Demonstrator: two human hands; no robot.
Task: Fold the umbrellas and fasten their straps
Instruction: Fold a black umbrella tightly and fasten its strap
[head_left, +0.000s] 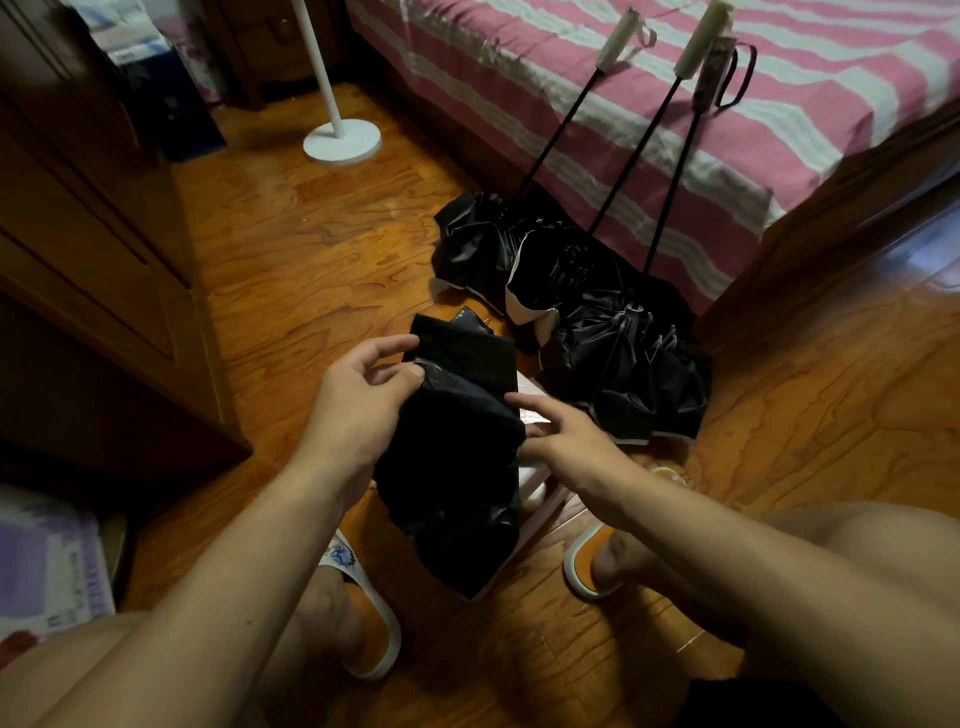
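Note:
A collapsed black umbrella (457, 457) hangs between my knees, its loose canopy bunched in folds. My left hand (358, 400) pinches the fabric near its upper edge with thumb and fingers. My right hand (566, 431) rests on the right side of the canopy, fingers spread over it and over a pale edge. Three more umbrellas (623, 358) lie on the floor beyond, canopies slack, shafts extended, and their handles (615, 39) lean on the bed. No strap is visible on the umbrella that I hold.
A bed with a pink and white striped cover (675, 104) fills the upper right. A white lamp stand base (342, 141) stands on the wooden floor at the back. A dark wardrobe (93, 234) lines the left. My feet in slippers (363, 623) rest below the umbrella.

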